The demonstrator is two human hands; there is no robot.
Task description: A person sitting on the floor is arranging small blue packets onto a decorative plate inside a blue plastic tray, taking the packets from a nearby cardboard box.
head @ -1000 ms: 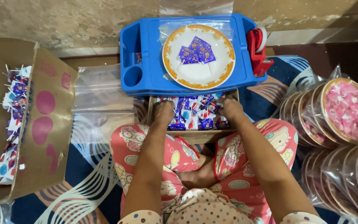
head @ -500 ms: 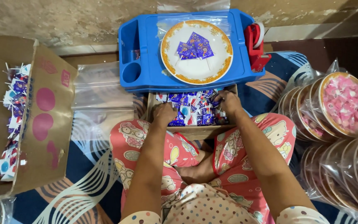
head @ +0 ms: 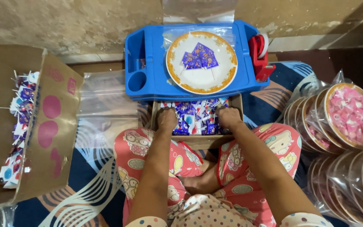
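Below the blue tray, the small cardboard box of wrapped lollipops sits between my knees. Half a second back my left hand was at the box's near-left edge and my right hand up at its far right; now both sit level inside, one at each side, so I judge I'm gathering a batch. White plate on the tray holds the same few purple packets, unchanged. Big carton left of the tray and bagged bowls of pink sweets right of it: no change. Fingers curl down into the pile, tips hidden; can't tell if they're clamped on anything. Lollipops lie under and between both hands, touching.
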